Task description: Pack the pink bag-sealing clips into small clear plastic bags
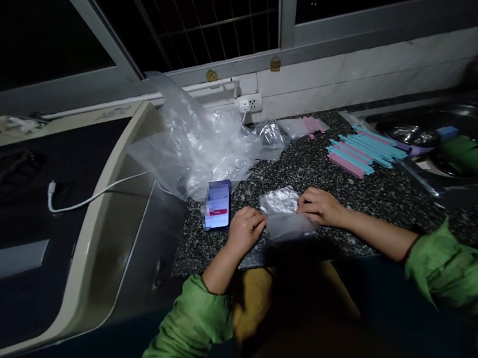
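Note:
A small clear plastic bag (290, 225) lies on the speckled countertop before me. Its far part is shiny and crinkled, its near part smoother and cloudy. My left hand (247, 228) has its fingers closed at the bag's left edge. On the opposite side my right hand (321, 208) pinches the right edge, thumb and fingers together. Just left of my left hand is a phone (220, 204) with its screen lit. Flat pink and light-blue plastic strips (364, 151) lie in a pile beyond my right hand.
Behind the phone is a heap of crumpled clear plastic (212, 141). A washing machine (78, 257) stands left, with a white charging cable (93, 198) across its top. At right, a sink (389, 123) holds dishes. A wall socket (251, 103) has a charger plugged in.

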The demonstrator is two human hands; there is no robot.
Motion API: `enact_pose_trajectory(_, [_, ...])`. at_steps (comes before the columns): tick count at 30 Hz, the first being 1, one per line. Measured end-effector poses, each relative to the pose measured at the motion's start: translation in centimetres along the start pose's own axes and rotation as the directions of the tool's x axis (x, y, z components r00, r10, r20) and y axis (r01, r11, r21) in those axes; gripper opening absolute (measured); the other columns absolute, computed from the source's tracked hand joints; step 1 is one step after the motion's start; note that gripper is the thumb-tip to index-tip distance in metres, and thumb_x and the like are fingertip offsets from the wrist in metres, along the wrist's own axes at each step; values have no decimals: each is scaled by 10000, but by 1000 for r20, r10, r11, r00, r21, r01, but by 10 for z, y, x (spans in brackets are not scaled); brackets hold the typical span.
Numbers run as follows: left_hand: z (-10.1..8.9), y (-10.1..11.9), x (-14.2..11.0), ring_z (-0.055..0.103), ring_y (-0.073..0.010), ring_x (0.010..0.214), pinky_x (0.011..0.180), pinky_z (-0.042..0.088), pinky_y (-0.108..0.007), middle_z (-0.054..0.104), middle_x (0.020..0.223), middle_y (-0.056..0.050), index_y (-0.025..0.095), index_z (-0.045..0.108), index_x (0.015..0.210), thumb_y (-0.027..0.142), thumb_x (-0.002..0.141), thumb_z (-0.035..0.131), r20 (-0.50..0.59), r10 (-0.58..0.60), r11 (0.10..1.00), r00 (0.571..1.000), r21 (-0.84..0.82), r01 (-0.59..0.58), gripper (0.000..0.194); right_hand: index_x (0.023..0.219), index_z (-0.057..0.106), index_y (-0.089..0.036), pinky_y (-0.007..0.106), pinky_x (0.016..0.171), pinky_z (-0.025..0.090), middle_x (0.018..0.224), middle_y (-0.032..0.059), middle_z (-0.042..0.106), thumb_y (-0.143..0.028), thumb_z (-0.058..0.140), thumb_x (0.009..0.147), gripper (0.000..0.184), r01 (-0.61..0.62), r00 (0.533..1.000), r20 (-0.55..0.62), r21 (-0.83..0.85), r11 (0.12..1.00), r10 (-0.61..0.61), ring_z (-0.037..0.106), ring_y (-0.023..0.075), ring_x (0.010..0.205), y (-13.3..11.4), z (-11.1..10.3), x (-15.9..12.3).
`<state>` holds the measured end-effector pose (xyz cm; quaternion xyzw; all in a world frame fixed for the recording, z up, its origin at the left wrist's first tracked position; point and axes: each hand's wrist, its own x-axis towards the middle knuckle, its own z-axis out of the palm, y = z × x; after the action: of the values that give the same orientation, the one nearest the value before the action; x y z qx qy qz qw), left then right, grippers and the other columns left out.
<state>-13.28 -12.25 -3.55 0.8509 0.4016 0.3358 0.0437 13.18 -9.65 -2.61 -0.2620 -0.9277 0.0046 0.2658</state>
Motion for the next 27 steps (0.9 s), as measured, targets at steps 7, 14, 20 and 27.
enact_pose_trajectory(7, [0,4,4,511,-162,691,638,431,-296,579,652,-32,184,652,669,217,784,535,3,-165,985,986,-45,165,168,761,659,-202,323,680,407,784,48,609,-207,496,804,169,-188,982,32,143,972,185,492,168,754,-3,0,4])
enact_pose_trajectory(14, [7,6,7,500,-165,713,679,410,-318,579,663,-21,182,625,624,253,770,555,0,-344,938,939,-51,343,176,610,597,-184,318,665,391,696,41,571,-284,537,789,213,-345,938,-8,113,932,348,482,170,719,-2,5,7])
enact_pose_trajectory(20, [8,5,8,498,-183,749,686,399,-326,588,689,-25,179,608,598,241,739,590,-9,-423,905,906,-52,422,155,870,606,-195,337,712,383,837,65,590,-277,538,795,130,-375,892,-294,-56,926,343,506,196,809,-14,-3,10])
enact_pose_trajectory(27, [5,9,10,495,-209,770,704,401,-349,577,707,-36,183,576,654,312,749,593,4,-442,897,897,20,442,161,810,651,-202,335,703,321,810,61,597,-354,530,820,194,-86,996,-12,-237,968,85,446,192,805,-27,4,21])
